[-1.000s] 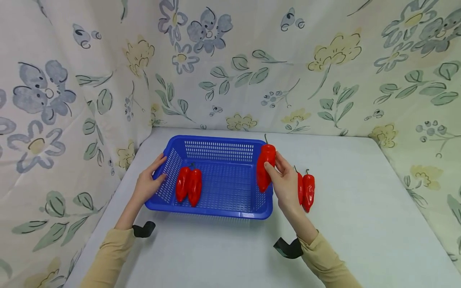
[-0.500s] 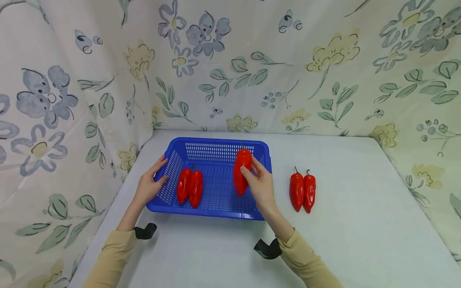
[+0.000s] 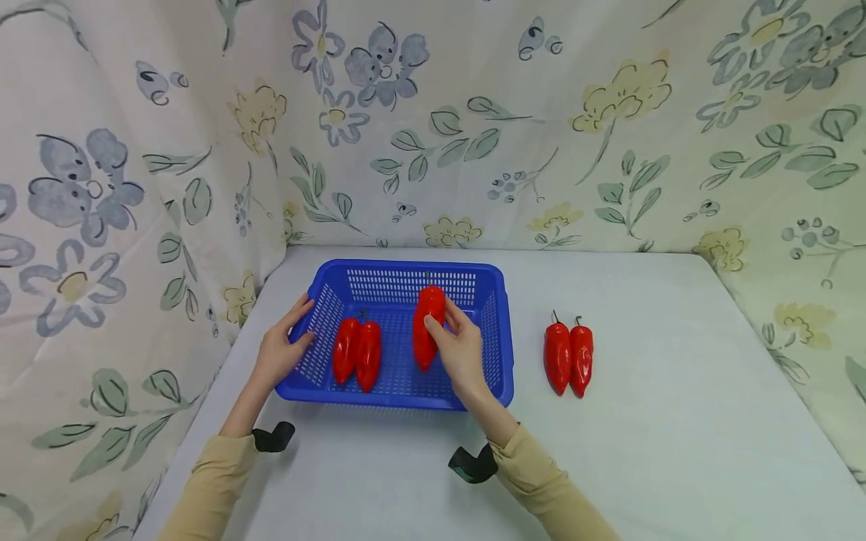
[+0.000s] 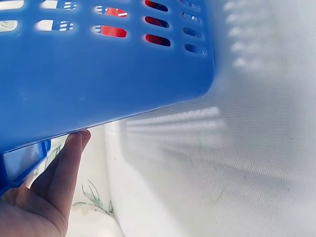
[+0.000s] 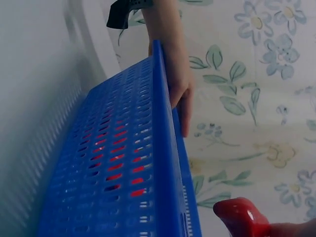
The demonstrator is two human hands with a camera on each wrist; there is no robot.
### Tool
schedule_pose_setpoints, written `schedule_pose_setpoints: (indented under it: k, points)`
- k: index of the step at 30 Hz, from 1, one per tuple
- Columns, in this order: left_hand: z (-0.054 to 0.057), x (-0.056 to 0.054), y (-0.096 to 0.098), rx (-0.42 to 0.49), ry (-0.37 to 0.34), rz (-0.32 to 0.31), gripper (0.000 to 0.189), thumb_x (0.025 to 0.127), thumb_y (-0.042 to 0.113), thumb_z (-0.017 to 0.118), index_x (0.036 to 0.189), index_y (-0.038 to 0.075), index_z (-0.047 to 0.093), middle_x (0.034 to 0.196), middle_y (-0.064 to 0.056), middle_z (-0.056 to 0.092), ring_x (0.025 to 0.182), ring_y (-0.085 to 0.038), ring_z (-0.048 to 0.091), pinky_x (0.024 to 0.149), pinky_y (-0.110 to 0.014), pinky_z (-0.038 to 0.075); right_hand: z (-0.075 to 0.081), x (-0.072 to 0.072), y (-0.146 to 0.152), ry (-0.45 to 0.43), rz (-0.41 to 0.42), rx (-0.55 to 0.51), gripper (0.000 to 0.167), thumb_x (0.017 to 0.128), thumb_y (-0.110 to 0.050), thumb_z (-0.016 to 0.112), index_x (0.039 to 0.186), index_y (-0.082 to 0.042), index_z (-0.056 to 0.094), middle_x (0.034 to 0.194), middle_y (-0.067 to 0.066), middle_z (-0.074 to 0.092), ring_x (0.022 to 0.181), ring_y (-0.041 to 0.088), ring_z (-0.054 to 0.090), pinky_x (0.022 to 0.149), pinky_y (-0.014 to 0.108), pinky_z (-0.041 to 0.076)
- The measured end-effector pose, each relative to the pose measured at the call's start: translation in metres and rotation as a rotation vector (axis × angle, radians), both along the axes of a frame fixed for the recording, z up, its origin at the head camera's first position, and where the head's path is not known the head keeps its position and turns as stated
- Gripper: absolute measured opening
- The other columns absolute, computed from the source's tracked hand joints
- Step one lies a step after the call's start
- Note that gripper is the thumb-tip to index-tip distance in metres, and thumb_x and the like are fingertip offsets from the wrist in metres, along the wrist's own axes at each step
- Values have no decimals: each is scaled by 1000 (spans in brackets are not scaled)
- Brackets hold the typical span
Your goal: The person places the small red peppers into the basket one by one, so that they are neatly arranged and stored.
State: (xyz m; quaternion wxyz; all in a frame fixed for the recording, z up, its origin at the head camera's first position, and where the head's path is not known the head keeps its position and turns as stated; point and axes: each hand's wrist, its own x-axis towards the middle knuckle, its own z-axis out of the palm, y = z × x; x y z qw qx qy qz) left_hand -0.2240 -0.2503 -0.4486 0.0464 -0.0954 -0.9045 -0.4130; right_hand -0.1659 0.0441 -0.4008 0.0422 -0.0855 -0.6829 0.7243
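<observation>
A long red pepper with a thin green stem hangs over the middle of the blue plastic basket. My right hand pinches it between thumb and fingers; in the right wrist view the end of the red pepper shows beside the rim. At the basket's left side, my left hand holds the rim, its thumb over the edge. The left wrist view has fingers of this hand up against the outer wall. Two red peppers, one beside another, lie inside at the left.
To the right of the basket, two more red peppers, one close by another, lie on the white table. Flowered cloth borders the table at the back and sides.
My right hand has carried its red pepper leftward from the basket's right rim to over its middle, uncovering the two peppers on the table. My left hand has stayed at the rim.
</observation>
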Motion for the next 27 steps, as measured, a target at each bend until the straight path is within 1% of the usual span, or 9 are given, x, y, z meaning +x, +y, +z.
schedule_pose_setpoints:
  k: [6,12,15,22,27]
  points:
    - [1,0,0,4,-1,3,58,88,0,55,143,8,41,155,-9,30,140,-41,28,111,-63,24,-8,-8,-20,-29,25,21,56,90,-15,62,141,-1,43,137,17,53,124,31,55,99,42,47]
    - [1,0,2,7,-1,0,57,88,0,55,143,8,42,155,-9,30,141,-40,28,112,-61,24,-10,-16,-35,-52,21,51,54,88,-11,63,137,5,45,132,22,56,120,33,57,97,42,49]
    - [1,0,1,3,6,2,57,87,-1,56,142,6,43,154,-11,31,141,-40,28,113,-60,23,-10,-21,-40,-62,21,120,54,86,-10,63,134,7,47,130,24,56,119,34,58,96,41,50]
    - [1,-1,0,2,15,1,57,86,0,56,142,6,43,154,-11,31,140,-39,29,112,-59,24,-10,-29,-47,-163,55,307,53,86,-16,66,132,5,51,127,22,60,115,32,60,94,39,53]
    - [1,-1,0,2,13,0,58,87,0,55,142,7,42,154,-11,31,140,-41,29,112,-61,24,-14,-32,-51,-209,62,418,53,85,-19,67,131,3,53,125,19,62,113,30,61,93,37,53]
